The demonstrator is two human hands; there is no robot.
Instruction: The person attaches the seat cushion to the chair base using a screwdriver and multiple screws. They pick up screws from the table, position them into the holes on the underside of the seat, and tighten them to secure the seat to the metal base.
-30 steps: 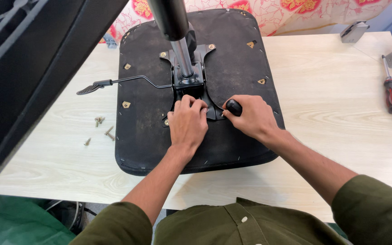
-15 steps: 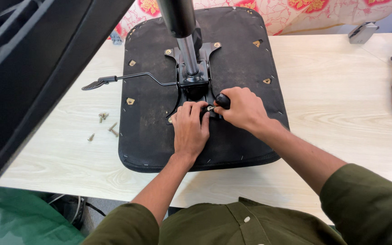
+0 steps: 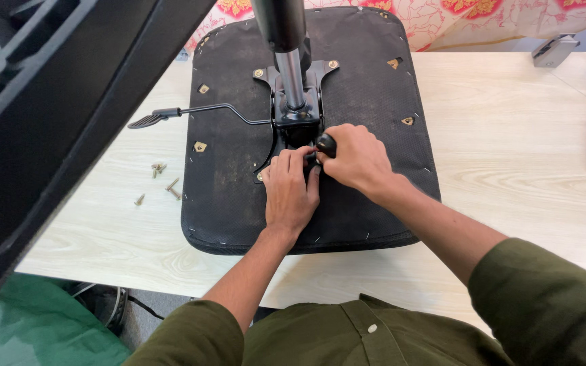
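Pale wooden table carried the upturned seat base centrally, where my right hand clamped the black knob (mechanism's near end), left hand pinching just beside it.

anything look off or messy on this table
A few loose screws lie scattered on the wooden table, left of the upturned seat base. The seat's black underside fabric looks dusty and scuffed. Nothing looks broken.

The right hand shifted with its black knob toward ten o'clock, closing against the mechanism plate. The left hand slid toward twelve o'clock, fingertips meeting it.
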